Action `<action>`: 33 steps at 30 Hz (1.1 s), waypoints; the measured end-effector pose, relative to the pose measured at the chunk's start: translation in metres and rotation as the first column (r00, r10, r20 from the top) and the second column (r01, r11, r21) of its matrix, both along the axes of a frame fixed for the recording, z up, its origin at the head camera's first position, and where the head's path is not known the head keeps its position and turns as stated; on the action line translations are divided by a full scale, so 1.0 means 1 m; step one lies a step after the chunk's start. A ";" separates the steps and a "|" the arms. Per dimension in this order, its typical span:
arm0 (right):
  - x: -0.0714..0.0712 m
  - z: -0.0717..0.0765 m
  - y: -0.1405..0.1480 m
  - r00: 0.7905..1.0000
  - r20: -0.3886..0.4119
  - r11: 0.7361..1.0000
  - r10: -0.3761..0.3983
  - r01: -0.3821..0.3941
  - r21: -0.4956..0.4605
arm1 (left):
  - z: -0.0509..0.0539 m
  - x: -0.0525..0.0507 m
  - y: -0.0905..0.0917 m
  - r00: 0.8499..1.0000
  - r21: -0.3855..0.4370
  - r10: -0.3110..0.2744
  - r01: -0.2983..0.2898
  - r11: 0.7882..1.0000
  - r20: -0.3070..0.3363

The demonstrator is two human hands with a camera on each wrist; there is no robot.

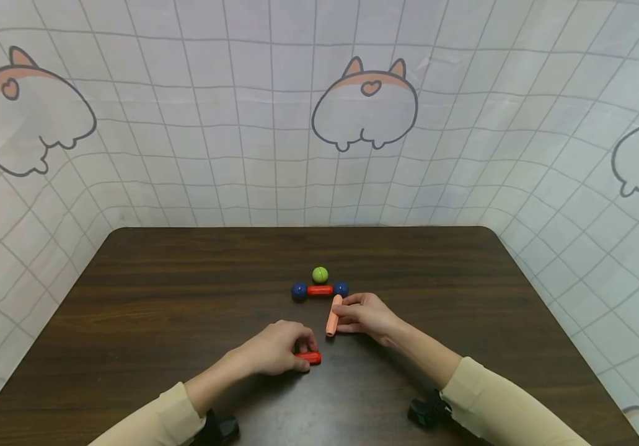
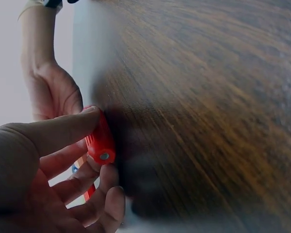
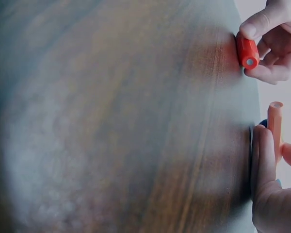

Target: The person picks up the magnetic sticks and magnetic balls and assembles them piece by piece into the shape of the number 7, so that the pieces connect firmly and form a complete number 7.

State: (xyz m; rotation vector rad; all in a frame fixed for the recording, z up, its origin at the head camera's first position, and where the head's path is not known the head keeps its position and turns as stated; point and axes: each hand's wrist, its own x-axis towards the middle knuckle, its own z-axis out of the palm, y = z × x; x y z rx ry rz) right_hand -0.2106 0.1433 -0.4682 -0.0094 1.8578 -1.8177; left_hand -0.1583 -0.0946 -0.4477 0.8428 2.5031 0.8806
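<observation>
A red rod (image 1: 311, 357) lies level near the table's middle, and my left hand (image 1: 279, 348) pinches it between thumb and fingers. In the left wrist view the red rod (image 2: 101, 138) shows a round metal spot on its end. My right hand (image 1: 368, 317) holds an orange rod (image 1: 333, 317) between thumb and fingers, slanted, its upper end close to a blue ball (image 1: 341, 288). That ball sits at the right end of another red rod (image 1: 320, 290), with a second blue ball (image 1: 299, 292) at the left end. Right behind this rod is a yellow-green ball (image 1: 320, 275).
The dark wooden table (image 1: 185, 266) has a white tiled-pattern curtain (image 1: 274, 136) behind and at both sides. Black wrist devices sit at the left cuff (image 1: 223, 428) and at the right cuff (image 1: 426, 412).
</observation>
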 end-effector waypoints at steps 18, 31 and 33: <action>-0.001 -0.002 0.000 1.000 0.005 1.000 0.011 -0.011 -0.001 | 0.001 -0.001 -0.004 0.983 0.089 0.028 -0.045 0.995 0.183; -0.002 -0.004 0.000 1.000 -0.010 1.000 0.020 -0.020 -0.012 | -0.013 -0.011 -0.005 0.879 0.262 -0.103 -0.026 0.965 0.466; -0.003 -0.003 0.001 1.000 -0.012 1.000 0.013 -0.013 -0.008 | -0.011 -0.011 -0.002 0.864 0.272 -0.103 -0.040 0.961 0.492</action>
